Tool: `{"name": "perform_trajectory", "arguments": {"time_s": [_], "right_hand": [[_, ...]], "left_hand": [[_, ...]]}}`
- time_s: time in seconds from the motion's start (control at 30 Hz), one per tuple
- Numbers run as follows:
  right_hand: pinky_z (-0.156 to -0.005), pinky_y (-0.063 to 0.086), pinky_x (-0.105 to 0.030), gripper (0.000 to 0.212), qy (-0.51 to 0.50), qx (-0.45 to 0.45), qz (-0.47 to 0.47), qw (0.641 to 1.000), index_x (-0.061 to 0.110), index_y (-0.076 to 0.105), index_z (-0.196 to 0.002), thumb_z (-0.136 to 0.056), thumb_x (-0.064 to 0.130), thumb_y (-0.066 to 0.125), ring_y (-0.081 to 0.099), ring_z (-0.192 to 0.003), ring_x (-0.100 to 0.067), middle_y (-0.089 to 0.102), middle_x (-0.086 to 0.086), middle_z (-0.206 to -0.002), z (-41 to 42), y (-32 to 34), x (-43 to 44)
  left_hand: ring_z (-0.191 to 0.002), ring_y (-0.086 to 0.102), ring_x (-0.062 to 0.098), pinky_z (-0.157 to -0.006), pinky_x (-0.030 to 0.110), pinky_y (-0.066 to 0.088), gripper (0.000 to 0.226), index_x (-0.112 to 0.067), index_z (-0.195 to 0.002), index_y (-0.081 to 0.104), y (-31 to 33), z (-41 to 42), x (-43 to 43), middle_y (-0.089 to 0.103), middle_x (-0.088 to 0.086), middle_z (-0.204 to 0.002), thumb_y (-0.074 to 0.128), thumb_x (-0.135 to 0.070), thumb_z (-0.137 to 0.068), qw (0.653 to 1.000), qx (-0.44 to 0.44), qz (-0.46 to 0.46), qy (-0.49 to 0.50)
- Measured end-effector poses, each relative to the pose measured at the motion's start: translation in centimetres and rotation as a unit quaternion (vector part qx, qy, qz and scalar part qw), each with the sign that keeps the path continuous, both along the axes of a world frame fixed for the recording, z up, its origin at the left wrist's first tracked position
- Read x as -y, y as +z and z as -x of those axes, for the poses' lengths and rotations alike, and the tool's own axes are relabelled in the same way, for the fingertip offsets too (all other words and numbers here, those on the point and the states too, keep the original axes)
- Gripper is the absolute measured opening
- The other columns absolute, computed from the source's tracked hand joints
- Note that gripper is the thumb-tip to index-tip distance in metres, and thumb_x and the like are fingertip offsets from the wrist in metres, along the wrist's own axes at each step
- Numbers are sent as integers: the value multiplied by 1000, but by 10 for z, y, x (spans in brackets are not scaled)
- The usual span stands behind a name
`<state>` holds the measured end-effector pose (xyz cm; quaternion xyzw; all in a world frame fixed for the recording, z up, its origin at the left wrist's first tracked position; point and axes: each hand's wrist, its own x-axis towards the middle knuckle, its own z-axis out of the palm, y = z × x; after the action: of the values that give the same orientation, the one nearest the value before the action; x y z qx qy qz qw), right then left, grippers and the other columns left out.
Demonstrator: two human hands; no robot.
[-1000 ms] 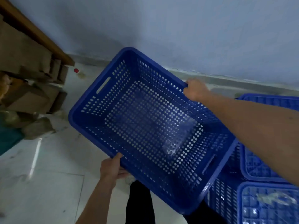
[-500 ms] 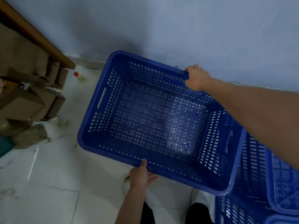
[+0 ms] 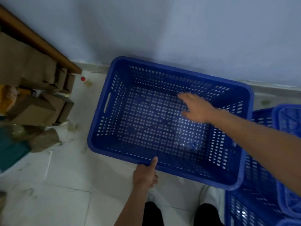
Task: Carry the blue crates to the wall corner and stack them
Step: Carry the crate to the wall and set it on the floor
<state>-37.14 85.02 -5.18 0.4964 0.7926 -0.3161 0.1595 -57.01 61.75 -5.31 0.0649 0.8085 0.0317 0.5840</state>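
A large perforated blue crate (image 3: 104, 121) lies low beside the pale wall (image 3: 179, 30), its open top facing me and its right side against a stack of more blue crates (image 3: 260, 162). My left hand (image 3: 145, 174) grips the crate's near rim, thumb on top of the edge and fingers curled below it. My right hand (image 3: 195, 108) hovers over the inside of the crate near its far wall, fingers spread, holding nothing. The crate is empty.
Cardboard boxes (image 3: 32, 110) are piled at the left under a sloping wooden ledge (image 3: 40, 41). A small red-capped bottle (image 3: 83, 78) lies on the tiled floor (image 3: 65, 185) by the wall. My legs and shoes show at the bottom edge.
The crate has come down and levelled out next to the wall. My right hand has let go of the far rim and opened over the inside. My left hand stays on the near rim.
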Motion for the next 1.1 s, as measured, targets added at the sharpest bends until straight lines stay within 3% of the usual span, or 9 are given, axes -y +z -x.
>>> {"name": "perform_trajectory", "arguments": {"time_s": [0.13,0.2,0.3,0.43,0.53,0.6,0.7,1.0,1.1], "right_hand": [[-112,32,-33,67,53,-14,123,991,30,20,-155,-97,50,47,36,-137,-21,35,-1,-155,-4,1,114],[-108,38,-34,63,59,-15,160,985,32,26,-153,-96,52,47,42,-133,-19,41,2,-151,-5,1,164],[-104,42,-35,63,80,10,154,985,30,20,-155,-98,45,44,44,-133,-21,38,1,-153,-3,-6,220],[-89,49,-42,64,126,87,98,983,26,5,-157,-103,28,38,50,-123,-28,40,-6,-149,-12,-17,234],[-67,43,-43,65,219,134,66,964,13,1,-157,-102,19,37,59,-104,-36,43,-17,-142,-12,-19,228],[-60,37,-42,63,246,144,51,957,5,3,-155,-102,14,34,61,-93,-37,43,-23,-138,-8,-18,231],[-61,37,-42,58,227,145,35,962,3,8,-154,-101,13,32,62,-92,-38,43,-23,-138,-9,-15,227],[-64,45,-40,47,228,134,-31,964,4,29,-143,-98,11,39,64,-87,-33,54,-18,-125,-18,-6,173],[-68,51,-40,35,234,117,-55,964,6,39,-134,-106,23,29,64,-85,-31,58,-14,-117,-18,-6,157]], "left_hand": [[-88,73,23,-85,38,59,74,-9,-103,68,13,13,-10,76,7,-95,56,-77,-77,961,-26,26,-274],[-104,67,23,-89,34,54,68,-14,-111,65,18,18,-14,70,5,-111,56,-74,-79,901,-79,9,-426],[-103,64,21,-85,34,52,51,-17,-99,63,20,30,-19,68,2,-105,63,-64,-81,811,-180,-88,-550],[-125,44,25,-108,39,35,66,-18,-131,49,7,45,-24,50,5,-130,54,-66,-87,695,-184,-167,-675],[-142,31,28,-118,47,23,75,-21,-145,43,-4,58,-24,37,7,-154,34,-73,-91,693,-127,-97,-703],[-145,29,31,-119,57,17,81,-24,-149,39,-7,61,-21,33,6,-159,19,-77,-90,680,-140,-51,-718],[-141,36,33,-116,61,20,83,-24,-148,37,-8,57,-23,42,7,-153,12,-77,-89,662,-158,-37,-731],[-133,43,32,-113,59,27,74,-22,-144,39,-9,49,-52,50,11,-143,15,-71,-94,660,-199,-40,-724],[-133,43,32,-112,57,31,71,-21,-144,39,-6,52,-67,49,12,-142,17,-68,-96,651,-213,-30,-728]]}}
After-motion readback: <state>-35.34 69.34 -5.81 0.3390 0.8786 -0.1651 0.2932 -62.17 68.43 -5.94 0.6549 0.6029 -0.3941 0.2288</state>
